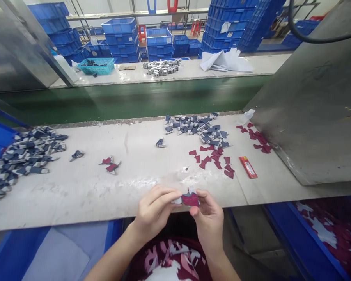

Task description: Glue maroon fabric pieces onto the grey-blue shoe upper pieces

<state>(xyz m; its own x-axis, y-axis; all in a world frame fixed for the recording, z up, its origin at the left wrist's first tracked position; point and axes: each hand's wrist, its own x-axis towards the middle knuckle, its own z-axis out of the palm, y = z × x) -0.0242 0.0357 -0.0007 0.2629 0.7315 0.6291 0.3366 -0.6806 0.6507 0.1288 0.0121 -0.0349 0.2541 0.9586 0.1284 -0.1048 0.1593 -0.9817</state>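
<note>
Near the front edge of the table, my left hand [156, 208] and my right hand [210, 218] both grip a small plastic piece [190, 199] with a maroon face and grey-white parts. The left fingers pinch its left end. At its right side are the right thumb and fingers. Beyond the hands lie loose maroon flat pieces [215, 155] and a pile of navy and white pieces [193, 125]. A single navy and white piece [160, 143] stands apart. Two pieces with maroon faces [112, 168] lie to the left.
A large heap of navy and white pieces [29, 152] covers the table's left end. On the right are a red packet [248, 167], more maroon pieces [260, 141] and a metal panel [316, 105]. Past the green belt [152, 97] stand a turquoise basket [97, 67] and grey parts [160, 67].
</note>
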